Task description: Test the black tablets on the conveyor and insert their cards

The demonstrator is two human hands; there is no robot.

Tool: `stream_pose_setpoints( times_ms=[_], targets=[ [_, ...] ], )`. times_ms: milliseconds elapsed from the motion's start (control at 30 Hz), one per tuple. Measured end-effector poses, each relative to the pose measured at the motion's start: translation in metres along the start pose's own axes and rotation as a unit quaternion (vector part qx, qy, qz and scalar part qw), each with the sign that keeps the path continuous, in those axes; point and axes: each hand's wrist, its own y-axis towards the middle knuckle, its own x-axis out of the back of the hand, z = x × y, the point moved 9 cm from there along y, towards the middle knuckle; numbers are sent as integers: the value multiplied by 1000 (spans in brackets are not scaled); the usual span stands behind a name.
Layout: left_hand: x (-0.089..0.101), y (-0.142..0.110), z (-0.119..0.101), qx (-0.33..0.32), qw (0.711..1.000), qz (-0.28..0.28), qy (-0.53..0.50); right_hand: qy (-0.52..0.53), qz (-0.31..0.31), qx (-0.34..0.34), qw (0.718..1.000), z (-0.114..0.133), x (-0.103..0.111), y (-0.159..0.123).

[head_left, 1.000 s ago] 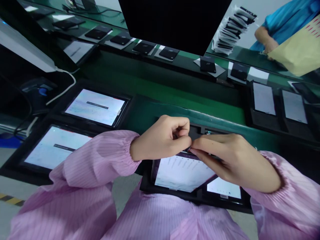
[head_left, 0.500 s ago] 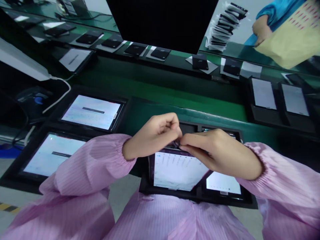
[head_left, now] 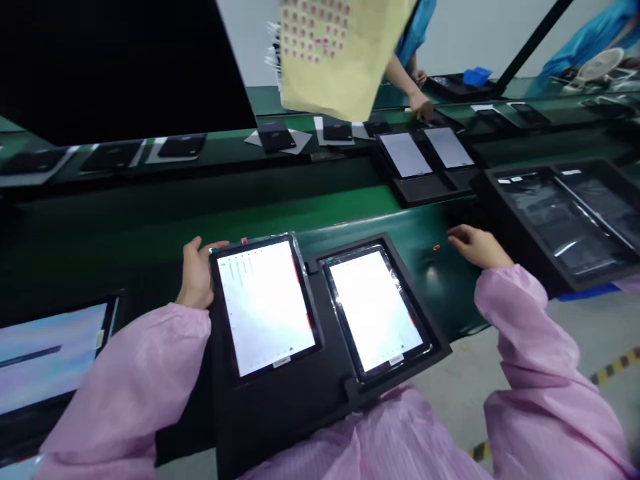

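My left hand (head_left: 197, 273) grips the upper left edge of a tablet (head_left: 265, 307) with a lit white screen. The tablet sits at an angle over the left side of a black tray (head_left: 290, 413); clear film shows along its top edge, with a small red tab (head_left: 244, 241) there. A second lit tablet (head_left: 375, 307) lies in the tray's right compartment. Above the green bench to the right, my right hand (head_left: 477, 247) has thumb and forefinger slightly apart, with nothing visible between them. Just left of its fingertips is a tiny orange-red piece (head_left: 437, 247).
A black tray (head_left: 560, 263) with film-covered devices stands at right. Behind, another tray (head_left: 420, 193) holds two lit tablets. At left lies a lit tablet (head_left: 55, 357). A dark monitor (head_left: 120, 67) and yellow sheet (head_left: 325, 60) hang above. Across the bench, a co-worker's hand (head_left: 421, 107) works.
My hands have parted from their meeting point above the tablet. My left hand now grips the tablet's edge; my right hand has moved right over the bench. The view has swung right.
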Motion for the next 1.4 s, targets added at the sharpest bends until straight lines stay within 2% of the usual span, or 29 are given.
stream_pose_setpoints(
  times_ms=[100, 200, 267, 333, 367, 400, 467, 567, 633, 700, 800, 867, 933, 1033, 1067, 1133, 1267, 1400],
  targets=[
    [-19, 5, -30, -118, 985, 31, 122, -14, 1, -80, 997, -61, -14, -2],
    [-51, -19, -45, -237, 953, 13, 187, -11, 6, -127, 992, -88, -40, 7],
    [-99, -47, -43, -328, 897, 37, 294, -4, 10, -147, 989, -96, -53, 15],
    [-164, -75, -23, -404, 782, 117, 460, 11, 21, -161, 987, -101, -60, 20],
    [-188, -83, -11, -413, 746, 144, 501, 24, 29, -165, 986, -102, -62, 21],
    [-208, -88, 1, -414, 719, 164, 534, 41, 39, -168, 984, -102, -63, 22],
    [-227, -88, 14, -398, 721, 165, 543, 88, 59, -167, 980, -99, -63, 22],
    [-234, -82, 22, -377, 727, 159, 551, 176, 90, -149, 969, -81, -61, 20],
    [-232, -78, 19, -362, 738, 158, 547, 223, 103, -126, 961, -59, -58, 19],
    [-228, -77, 10, -346, 754, 157, 536, 260, 106, -77, 957, -26, -52, 18],
    [-221, -86, -18, -326, 779, 177, 506, 304, 122, 44, 944, 42, -37, 11],
    [-222, -103, -41, -310, 799, 244, 455, 318, 138, 130, 929, 90, -24, 2],
    [-228, -125, -61, -290, 808, 335, 388, 308, 138, 221, 915, 133, -9, -9],
    [-238, -157, -82, -297, 777, 436, 343, 262, 118, 358, 888, 184, 12, -28],
    [-241, -164, -86, -312, 760, 453, 346, 249, 118, 387, 880, 195, 15, -34],
    [-246, -173, -90, -344, 737, 465, 349, 237, 133, 399, 876, 204, 16, -40],
    [-246, -176, -92, -376, 733, 446, 350, 228, 188, 347, 890, 198, 9, -42],
    [-249, -181, -94, -389, 726, 448, 347, 172, 232, 357, 888, 196, 6, -47]
  ],
)
